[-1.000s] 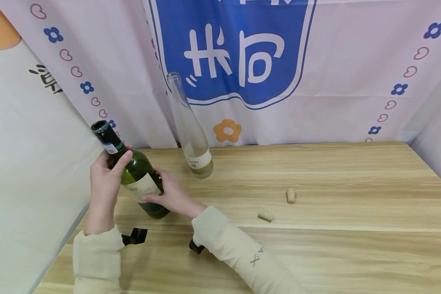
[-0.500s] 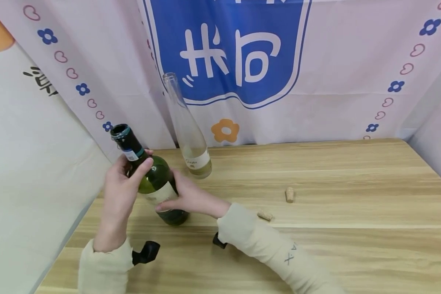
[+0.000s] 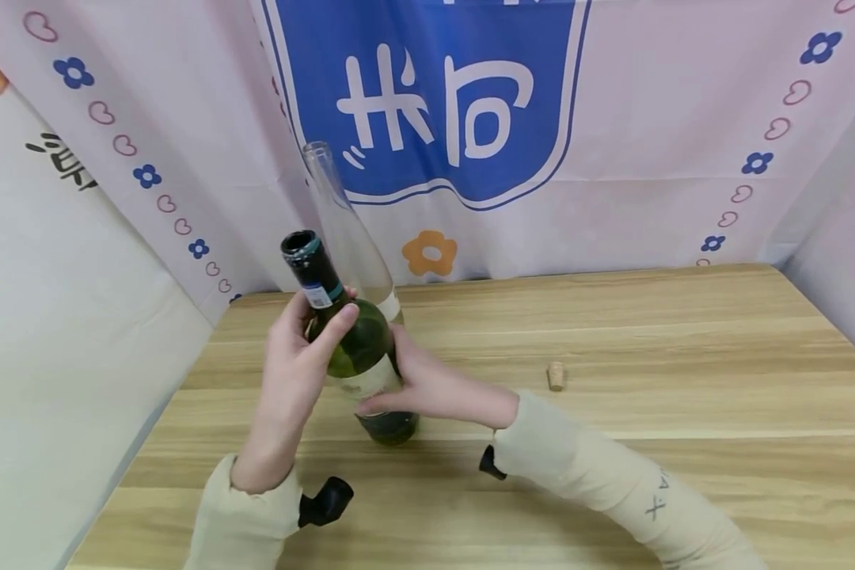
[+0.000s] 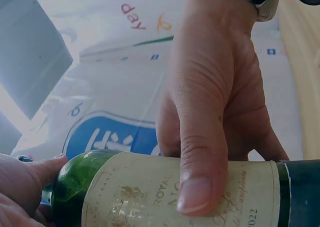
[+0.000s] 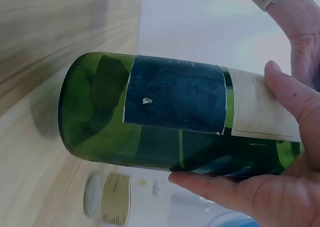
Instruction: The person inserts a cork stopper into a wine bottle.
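Observation:
Both hands hold a green wine bottle (image 3: 362, 348), its open mouth up and tilted to the left. My left hand (image 3: 299, 380) grips it at the shoulder, just under the dark neck. My right hand (image 3: 438, 388) wraps the lower body, thumb across the cream label (image 4: 150, 192). A second, dark blue label (image 5: 175, 94) shows in the right wrist view. Whether the base touches the table is unclear. Behind it stands a clear glass bottle (image 3: 352, 237), partly covered by the green one. To the right, a cork (image 3: 556, 377) stands on the table.
The wooden table (image 3: 648, 340) runs back to a pale printed curtain (image 3: 634, 119) with a blue emblem. A white sheet (image 3: 78, 317) hangs at the left side. Black wrist mounts (image 3: 326, 500) stick out from the sleeves.
Both hands have carried the green bottle to the right, in front of the clear bottle. The right forearm now hides the second cork seen earlier. The view has shifted slightly.

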A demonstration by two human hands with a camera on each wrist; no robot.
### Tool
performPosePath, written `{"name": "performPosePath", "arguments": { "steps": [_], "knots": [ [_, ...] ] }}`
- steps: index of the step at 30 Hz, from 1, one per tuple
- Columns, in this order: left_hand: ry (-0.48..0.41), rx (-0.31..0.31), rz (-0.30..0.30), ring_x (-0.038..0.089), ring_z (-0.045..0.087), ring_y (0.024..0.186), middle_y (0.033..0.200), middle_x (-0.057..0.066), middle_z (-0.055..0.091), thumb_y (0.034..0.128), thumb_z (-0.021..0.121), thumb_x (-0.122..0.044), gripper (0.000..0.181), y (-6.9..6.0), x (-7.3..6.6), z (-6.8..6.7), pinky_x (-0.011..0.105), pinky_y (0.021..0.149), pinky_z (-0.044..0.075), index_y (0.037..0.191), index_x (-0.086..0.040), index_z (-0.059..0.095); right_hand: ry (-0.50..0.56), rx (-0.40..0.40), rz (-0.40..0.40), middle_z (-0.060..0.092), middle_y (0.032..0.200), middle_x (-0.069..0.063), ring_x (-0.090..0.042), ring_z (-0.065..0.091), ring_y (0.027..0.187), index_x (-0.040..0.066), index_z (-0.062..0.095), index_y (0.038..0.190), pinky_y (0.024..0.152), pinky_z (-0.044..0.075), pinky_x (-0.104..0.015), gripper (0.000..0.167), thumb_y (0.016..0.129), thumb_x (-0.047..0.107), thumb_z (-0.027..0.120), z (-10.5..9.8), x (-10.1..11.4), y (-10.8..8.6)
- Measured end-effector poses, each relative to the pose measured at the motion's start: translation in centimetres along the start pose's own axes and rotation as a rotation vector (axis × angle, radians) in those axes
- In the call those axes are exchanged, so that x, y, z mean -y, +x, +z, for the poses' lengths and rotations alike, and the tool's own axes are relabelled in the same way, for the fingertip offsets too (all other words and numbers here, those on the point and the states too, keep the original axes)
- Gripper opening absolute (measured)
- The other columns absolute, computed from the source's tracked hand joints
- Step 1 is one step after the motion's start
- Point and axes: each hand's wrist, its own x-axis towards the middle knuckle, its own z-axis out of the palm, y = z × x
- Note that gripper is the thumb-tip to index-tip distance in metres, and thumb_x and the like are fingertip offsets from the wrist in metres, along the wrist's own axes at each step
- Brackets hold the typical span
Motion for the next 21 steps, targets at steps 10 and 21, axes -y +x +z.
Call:
{"name": "performPosePath", "arguments": {
  "steps": [10,21],
  "knots": [
    [-0.035,0.076,0.023,0.012,0.053,0.101,0.116,0.006,0.056,0.0916,0.056,-0.023,0.031,-0.1,-0.5,3.4,0.032,0.084,0.044,0.119,-0.009,0.053,0.023,-0.033,0.035,0.039,0.129,-0.007,-0.015,0.042,0.116,0.005,0.019,0.135,0.096,0.037,-0.032,0.087,0.073,0.021,0.078,-2.5,-1.2,-2.8],
    [-0.007,0.110,0.041,0.015,0.056,0.096,0.112,0.005,0.058,0.0921,0.055,-0.026,0.030,-0.6,-0.7,6.5,0.034,0.083,0.045,0.116,-0.009,0.052,-0.023,-0.025,0.105,0.043,0.127,-0.009,-0.017,0.045,0.116,0.004,0.021,0.133,0.094,0.038,-0.035,0.085,0.073,0.026,0.077,-4.3,-2.4,-5.5]
  ]
}}
